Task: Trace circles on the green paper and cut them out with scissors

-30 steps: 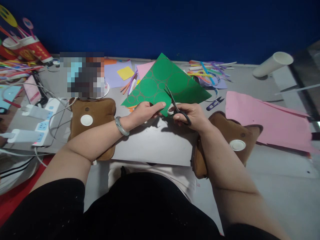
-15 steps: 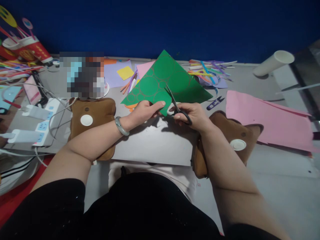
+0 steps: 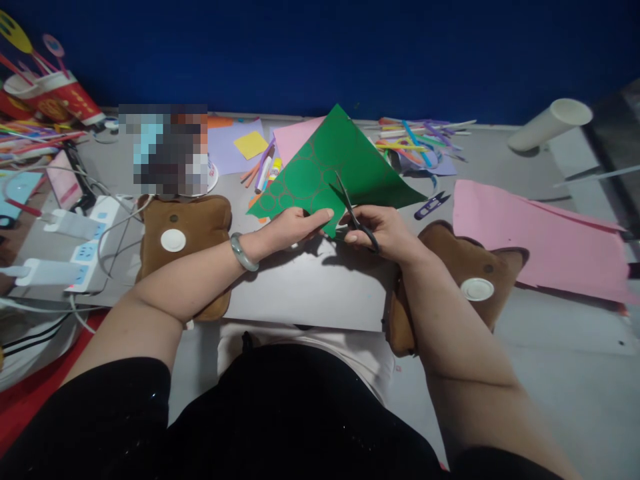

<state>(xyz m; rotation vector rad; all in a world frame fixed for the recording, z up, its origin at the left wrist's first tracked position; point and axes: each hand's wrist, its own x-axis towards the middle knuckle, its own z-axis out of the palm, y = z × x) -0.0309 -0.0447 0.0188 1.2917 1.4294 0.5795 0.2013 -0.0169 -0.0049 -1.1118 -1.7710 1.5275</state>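
Observation:
A sheet of green paper (image 3: 355,153) with circles drawn on it is held up at a slant above the table, one corner pointing away from me. My left hand (image 3: 300,227) pinches its near edge, thumb on top and fingers underneath. In my right hand (image 3: 383,230) is a pair of scissors (image 3: 349,200) with dark handles, thumb and fingers in the loops. Its blades stand a little apart against the paper near the cut lower edge, tips pointing away and left. The underside of the paper is hidden.
Brown cushions (image 3: 187,267) lie under my forearms. Pink sheets (image 3: 540,240) and thread snips (image 3: 433,205) are at right, with a white tube (image 3: 553,123) behind. Pipe cleaners (image 3: 420,143) and markers (image 3: 265,170) lie behind the paper. A power strip (image 3: 95,247) with cables stands at left.
The green paper has turned and shifted slightly to the right and toward me; its printed circles look more foreshortened. Both hands keep their grips, with the left slightly lower.

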